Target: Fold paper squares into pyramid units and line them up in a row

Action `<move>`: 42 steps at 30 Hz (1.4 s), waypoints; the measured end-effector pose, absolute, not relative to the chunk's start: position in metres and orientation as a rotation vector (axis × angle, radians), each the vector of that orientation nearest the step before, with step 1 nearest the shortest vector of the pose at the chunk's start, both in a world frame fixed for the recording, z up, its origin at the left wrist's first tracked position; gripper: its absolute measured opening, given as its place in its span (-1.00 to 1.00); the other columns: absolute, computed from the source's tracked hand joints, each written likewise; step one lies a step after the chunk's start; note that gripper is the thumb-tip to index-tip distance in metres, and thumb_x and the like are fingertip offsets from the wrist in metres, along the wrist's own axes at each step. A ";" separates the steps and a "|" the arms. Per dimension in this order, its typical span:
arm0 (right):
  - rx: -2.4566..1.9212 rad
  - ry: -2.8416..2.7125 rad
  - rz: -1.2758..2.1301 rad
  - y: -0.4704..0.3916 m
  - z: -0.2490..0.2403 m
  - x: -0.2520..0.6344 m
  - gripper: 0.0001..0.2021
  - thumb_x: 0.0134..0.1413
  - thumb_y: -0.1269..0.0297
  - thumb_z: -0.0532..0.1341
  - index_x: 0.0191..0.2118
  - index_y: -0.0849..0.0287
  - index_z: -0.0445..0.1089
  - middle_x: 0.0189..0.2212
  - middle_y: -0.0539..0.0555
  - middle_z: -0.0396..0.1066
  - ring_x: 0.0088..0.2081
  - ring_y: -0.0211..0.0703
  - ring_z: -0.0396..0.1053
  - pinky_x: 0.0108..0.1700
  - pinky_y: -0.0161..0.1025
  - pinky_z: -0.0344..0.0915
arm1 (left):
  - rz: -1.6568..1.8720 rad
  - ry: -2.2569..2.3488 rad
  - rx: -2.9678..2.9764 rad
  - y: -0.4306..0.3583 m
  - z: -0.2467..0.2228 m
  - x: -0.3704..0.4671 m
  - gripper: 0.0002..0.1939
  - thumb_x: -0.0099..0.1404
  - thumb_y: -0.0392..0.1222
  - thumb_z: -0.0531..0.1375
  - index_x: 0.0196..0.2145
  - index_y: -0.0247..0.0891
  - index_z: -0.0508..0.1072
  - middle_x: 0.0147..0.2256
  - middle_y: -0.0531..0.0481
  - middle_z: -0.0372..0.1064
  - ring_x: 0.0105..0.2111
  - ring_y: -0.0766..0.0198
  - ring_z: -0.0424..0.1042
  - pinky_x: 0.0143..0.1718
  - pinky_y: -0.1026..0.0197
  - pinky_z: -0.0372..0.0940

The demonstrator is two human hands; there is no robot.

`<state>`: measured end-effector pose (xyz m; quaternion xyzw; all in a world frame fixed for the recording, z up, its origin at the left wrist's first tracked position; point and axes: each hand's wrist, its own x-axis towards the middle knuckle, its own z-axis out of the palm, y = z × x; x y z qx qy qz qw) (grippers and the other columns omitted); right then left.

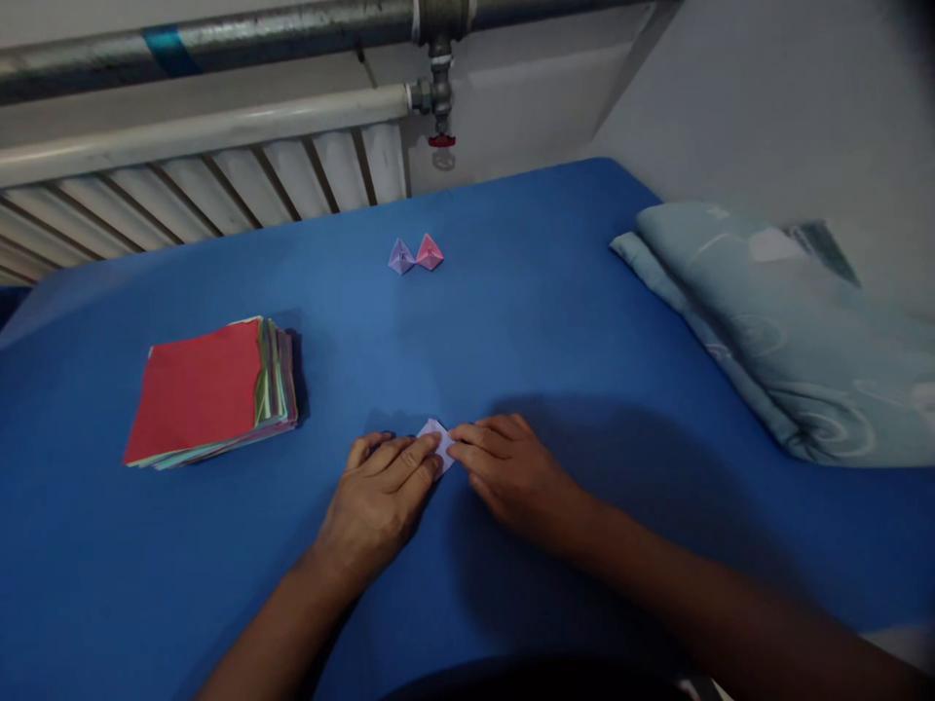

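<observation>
A small folded piece of lilac paper point(440, 447) lies on the blue surface point(511, 331) between my two hands. My left hand point(384, 492) rests over its left part, with the fingers laid on the paper. From the right, my right hand point(511, 469) touches the paper's right edge with its fingertips, the fingers pressed together. Part of the paper is hidden under the fingers.
A stack of coloured paper point(201, 394) with a red sheet on top sits at left. Two small folded shapes, purple point(401, 257) and pink point(430, 253), stand farther back. At right lies a folded pale green cloth point(760, 331). Behind runs a white radiator point(219, 185).
</observation>
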<state>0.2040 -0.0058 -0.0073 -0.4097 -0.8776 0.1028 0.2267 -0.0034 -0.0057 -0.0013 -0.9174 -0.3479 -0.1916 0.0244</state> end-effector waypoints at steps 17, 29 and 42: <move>-1.207 -2.413 0.224 -0.009 -0.005 0.199 -0.80 0.18 0.41 0.09 -0.15 0.25 0.44 -0.18 0.18 0.46 -0.20 -0.05 0.31 -0.17 -0.07 0.20 | -0.602 -1.173 -2.842 -0.006 -0.003 -0.002 -0.78 0.40 -0.34 0.03 -0.14 -0.26 0.46 -0.06 -0.08 0.50 -0.12 0.16 0.45 -0.06 0.01 0.18; -1.207 -2.438 0.237 -0.008 -0.004 0.200 -0.80 0.17 0.37 0.15 -0.11 0.24 0.43 -0.13 0.15 0.48 -0.20 -0.05 0.31 -0.18 -0.10 0.16 | -0.559 -1.121 -2.899 -0.002 -0.001 -0.004 -0.79 0.39 -0.32 0.04 -0.13 -0.25 0.45 -0.04 -0.05 0.49 -0.12 0.13 0.44 -0.11 0.02 0.19; -1.241 -2.373 0.202 -0.006 -0.008 0.197 -0.87 0.19 0.43 0.13 -0.26 0.22 0.44 -0.25 0.08 0.48 -0.30 -0.13 0.25 -0.21 -0.16 0.10 | -0.660 -1.259 -2.925 0.000 0.000 -0.002 -0.77 0.36 -0.35 0.09 -0.05 -0.28 0.40 -0.13 -0.04 0.53 -0.13 0.16 0.42 -0.08 0.06 0.18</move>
